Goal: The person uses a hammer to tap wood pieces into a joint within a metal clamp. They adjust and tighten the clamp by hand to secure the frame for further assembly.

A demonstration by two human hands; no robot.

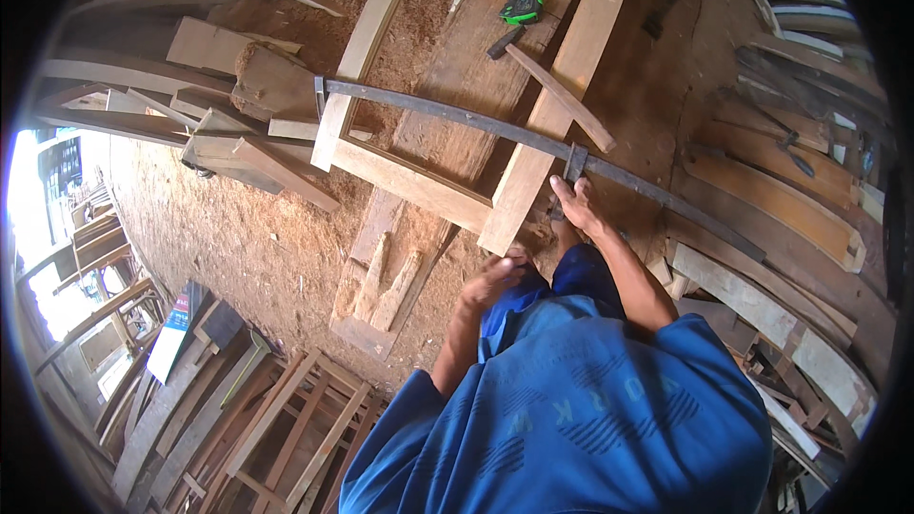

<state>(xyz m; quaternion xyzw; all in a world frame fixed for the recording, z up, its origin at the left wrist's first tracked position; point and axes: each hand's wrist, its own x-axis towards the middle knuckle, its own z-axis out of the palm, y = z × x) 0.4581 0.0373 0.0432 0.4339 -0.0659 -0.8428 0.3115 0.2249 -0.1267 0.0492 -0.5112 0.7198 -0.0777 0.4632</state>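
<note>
Head view: the right hand (575, 202) is closed around the sliding jaw of the long bar clamp (533, 140), which spans the wooden frame (419, 186) from ten to four o'clock. The left hand (495, 278), loosely curled and holding nothing, hovers beside the frame's near corner. Seat the jaw squarely against the rail's edge; offcuts crowd nine o'clock, sawdust floor opens toward seven.

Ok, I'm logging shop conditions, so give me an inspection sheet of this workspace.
Surface: floor covered in sawdust.
Job's things: long metal bar clamp spans a wooden frame.
Clutter: hammer, green tape measure, offcuts.
Hands: right hand grips the clamp's sliding jaw; left hand curled by the frame's corner, whether it holds anything cannot be told.
Cables: nothing seen.
Surroundings: stacked planks, wooden frames.
</note>
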